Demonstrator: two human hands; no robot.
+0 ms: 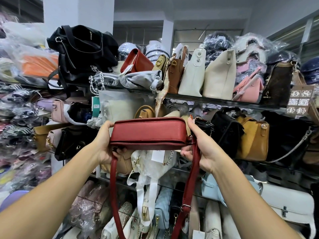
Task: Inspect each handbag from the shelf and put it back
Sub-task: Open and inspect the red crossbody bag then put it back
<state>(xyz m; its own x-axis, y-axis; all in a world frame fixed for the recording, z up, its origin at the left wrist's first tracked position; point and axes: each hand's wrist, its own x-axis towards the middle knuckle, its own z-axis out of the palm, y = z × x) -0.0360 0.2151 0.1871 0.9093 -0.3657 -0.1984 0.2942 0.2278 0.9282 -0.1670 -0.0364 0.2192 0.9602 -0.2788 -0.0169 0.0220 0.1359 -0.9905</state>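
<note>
Red bag (149, 131) held level before shelf (215, 99); left hand (105, 144), right hand (201, 145) fingers grip its ends; strap (190, 178) hangs.

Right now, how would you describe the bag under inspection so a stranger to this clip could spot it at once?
In front of the crowded wall of shelves, at mid-height, the left hand and right hand hold a dark red handbag by its ends. Unlike the other red bag higher up, it is off the shelves, its long strap dangling below.
</note>
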